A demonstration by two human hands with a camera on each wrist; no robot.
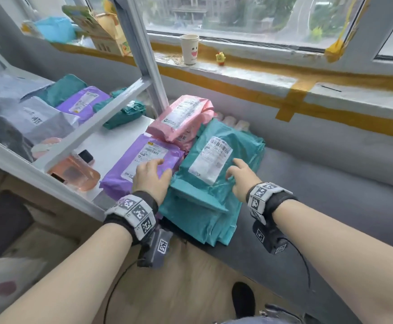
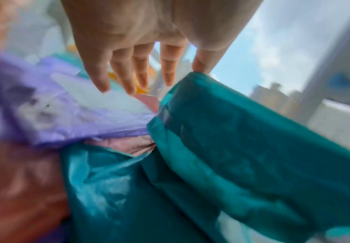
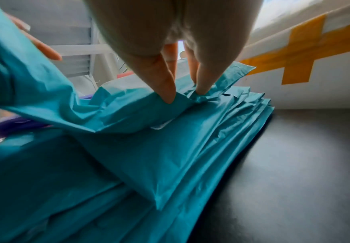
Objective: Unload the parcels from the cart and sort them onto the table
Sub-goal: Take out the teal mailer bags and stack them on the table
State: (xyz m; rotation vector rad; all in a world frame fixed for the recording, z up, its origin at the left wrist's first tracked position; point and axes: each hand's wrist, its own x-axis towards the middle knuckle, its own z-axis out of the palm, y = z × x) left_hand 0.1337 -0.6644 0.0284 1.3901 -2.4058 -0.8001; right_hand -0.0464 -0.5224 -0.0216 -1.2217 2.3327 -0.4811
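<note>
the parcels on the dark bench (image 1: 331, 174) lie grouped by colour, which looks like the sorting rule: a teal stack (image 1: 204, 206) nearest the person, a purple parcel (image 1: 141, 160) to its left, a pink parcel (image 1: 183, 118) behind them. the stacks touch one another, packed tight against the end of the white cart (image 1: 78, 141), likely to keep each carry short.

the top teal parcel (image 1: 216, 160) sits label up and slightly askew on its stack. the right hand (image 1: 239, 181) is on its near right part, and the right wrist view shows its fingertips (image 3: 168, 97) bunching the film there, so it pinches the bag, probably to square it on the pile. the left hand (image 1: 151, 176) is spread wide with straight fingers over the seam between purple and teal; in the left wrist view its thumb touches the raised teal edge (image 2: 199, 77), steadying that side. it holds nothing.

on the cart shelf more parcels wait: grey (image 1: 34, 118), purple (image 1: 83, 101) and teal (image 1: 125, 111), so by my reckoning unloading is only partly done.

each parcel carries a white shipping label (image 1: 210, 160) with a barcode and small print, too blurred to read. a paper cup (image 1: 189, 49) on the sill shows a smiling face.
</note>
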